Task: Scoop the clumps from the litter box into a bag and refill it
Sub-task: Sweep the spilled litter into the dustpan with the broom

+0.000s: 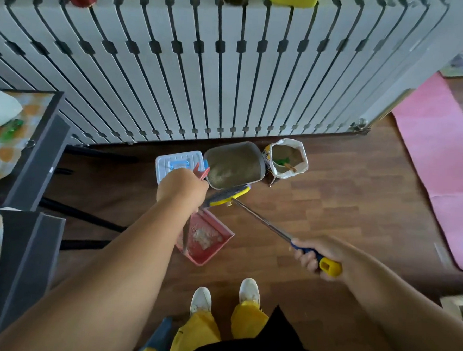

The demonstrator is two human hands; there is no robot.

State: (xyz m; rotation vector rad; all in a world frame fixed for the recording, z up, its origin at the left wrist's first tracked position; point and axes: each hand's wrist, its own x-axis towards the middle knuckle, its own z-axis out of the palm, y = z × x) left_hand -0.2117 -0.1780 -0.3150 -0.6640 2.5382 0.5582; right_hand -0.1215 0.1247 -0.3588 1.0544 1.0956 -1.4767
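While the left hand (182, 184) hides the dustpan (207, 236) handle it grips, the right hand (314, 257) clasps the broom (230, 195).

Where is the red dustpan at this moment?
In the head view the red dustpan sits on the wooden floor, left of centre below the left hand, just in front of the litter box.

white slatted panel (204, 73) behind; pink mat (439, 166) on floor right; dark tables (37, 147) left
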